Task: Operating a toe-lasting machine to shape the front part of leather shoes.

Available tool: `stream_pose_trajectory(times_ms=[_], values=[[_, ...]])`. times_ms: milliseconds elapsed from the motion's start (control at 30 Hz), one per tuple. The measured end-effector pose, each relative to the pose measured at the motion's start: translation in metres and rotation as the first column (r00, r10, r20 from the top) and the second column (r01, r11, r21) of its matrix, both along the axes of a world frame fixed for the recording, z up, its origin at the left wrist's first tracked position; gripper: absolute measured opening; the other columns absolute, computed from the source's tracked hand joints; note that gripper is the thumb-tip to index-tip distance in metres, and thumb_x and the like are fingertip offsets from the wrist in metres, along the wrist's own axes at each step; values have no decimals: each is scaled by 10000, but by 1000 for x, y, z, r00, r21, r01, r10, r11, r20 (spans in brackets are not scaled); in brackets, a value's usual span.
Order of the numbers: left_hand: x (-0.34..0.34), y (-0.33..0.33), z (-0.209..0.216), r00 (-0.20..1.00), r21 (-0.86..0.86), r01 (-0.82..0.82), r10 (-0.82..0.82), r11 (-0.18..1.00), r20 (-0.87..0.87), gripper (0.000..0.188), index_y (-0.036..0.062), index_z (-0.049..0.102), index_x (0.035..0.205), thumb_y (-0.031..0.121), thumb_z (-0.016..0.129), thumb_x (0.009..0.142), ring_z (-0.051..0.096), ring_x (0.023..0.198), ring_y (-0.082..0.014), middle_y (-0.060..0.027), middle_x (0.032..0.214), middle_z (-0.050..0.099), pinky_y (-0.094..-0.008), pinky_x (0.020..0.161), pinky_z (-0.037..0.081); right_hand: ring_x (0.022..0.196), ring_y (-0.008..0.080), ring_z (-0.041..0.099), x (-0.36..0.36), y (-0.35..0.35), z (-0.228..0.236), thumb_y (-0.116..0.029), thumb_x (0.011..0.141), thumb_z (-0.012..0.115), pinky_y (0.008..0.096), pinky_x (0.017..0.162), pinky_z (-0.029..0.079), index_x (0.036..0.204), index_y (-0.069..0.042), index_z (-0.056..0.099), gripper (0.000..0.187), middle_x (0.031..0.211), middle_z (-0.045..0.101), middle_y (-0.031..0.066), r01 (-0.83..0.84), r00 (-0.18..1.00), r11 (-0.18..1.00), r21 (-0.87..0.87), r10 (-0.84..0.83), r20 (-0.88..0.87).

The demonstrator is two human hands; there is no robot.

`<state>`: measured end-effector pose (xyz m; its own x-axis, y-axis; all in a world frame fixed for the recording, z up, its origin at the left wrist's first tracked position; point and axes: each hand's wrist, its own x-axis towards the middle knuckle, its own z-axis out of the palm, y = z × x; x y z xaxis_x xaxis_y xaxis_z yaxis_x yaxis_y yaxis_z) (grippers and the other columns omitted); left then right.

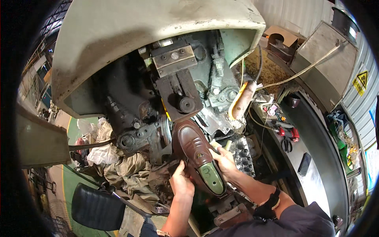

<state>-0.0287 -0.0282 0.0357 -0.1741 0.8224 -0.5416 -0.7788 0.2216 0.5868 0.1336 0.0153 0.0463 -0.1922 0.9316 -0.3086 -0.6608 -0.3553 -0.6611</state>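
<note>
A brown leather shoe (189,143) sits in the middle, its toe up against the machine head (179,94). A green shoe last (211,177) fills its opening, with a dark mark on top and a small hole near the heel. My left hand (182,180) grips the left side of the shoe, thumb along the upper edge. On the opposite side, my right hand (224,161) is closed on the shoe near its opening. The fingers beneath the shoe are partly hidden on both sides. Just above my right hand lies a pale yellowish piece (216,144).
A pale machine hood (154,19) arches overhead. A yellow-and-white lamp-like piece (241,100) hangs at the right. Beyond it runs a conveyor belt (316,134), with a phone (304,164) on its metal edge. Cloth bundles (128,168) and a black stool (96,206) stand left.
</note>
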Motion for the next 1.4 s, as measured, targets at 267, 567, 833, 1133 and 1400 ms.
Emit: stream_pose_trajectory(times_ms=[267, 567, 833, 1133, 1400], values=[[11, 1, 9, 995, 6, -1, 0, 1000, 98, 365, 50, 599, 1267, 303, 503, 1022, 565, 1178, -274, -94, 1272, 632, -434, 1066, 408, 903, 173, 691, 6, 3, -7, -72, 986, 624, 322, 785, 589, 1387, -14, 458, 438, 1112, 696, 114, -18, 998, 1000, -17, 17, -60], [30, 12, -23, 965, 98, -181, 157, 979, 211, 362, 44, 601, 1284, 292, 486, 1046, 611, 1153, -252, -87, 1296, 640, -405, 1040, 448, 824, 146, 689, 2, 13, -32, -99, 987, 640, 285, 717, 576, 1418, -23, 356, 521, 995, 719, 136, 21, 999, 996, 85, -19, -26], [35, 20, -35, 965, 214, -251, 225, 944, 138, 391, 5, 579, 1290, 305, 472, 1064, 615, 1117, -250, -88, 1263, 634, -401, 976, 483, 885, 163, 683, -6, 22, -36, -78, 952, 679, 297, 758, 583, 1435, -4, 331, 600, 1110, 677, 150, 66, 997, 990, 123, -59, -58], [16, 9, -27, 974, 62, -107, 92, 992, 209, 356, 93, 651, 1206, 374, 554, 1010, 612, 1084, -245, -62, 1207, 662, -403, 976, 460, 1113, 179, 611, 11, 21, -21, -180, 957, 680, 357, 953, 511, 1321, -77, 517, 411, 1230, 627, 70, -103, 991, 994, -39, 100, -94], [13, -11, -2, 999, 92, 30, -31, 995, 11, 515, 72, 559, 1321, 473, 498, 1003, 540, 1213, -269, -74, 1313, 599, -446, 1056, 394, 1186, 195, 590, 20, -2, -13, -411, 1041, 507, 370, 1013, 481, 1467, -111, 462, 523, 1367, 590, 69, -386, 919, 904, -184, 395, 10]])
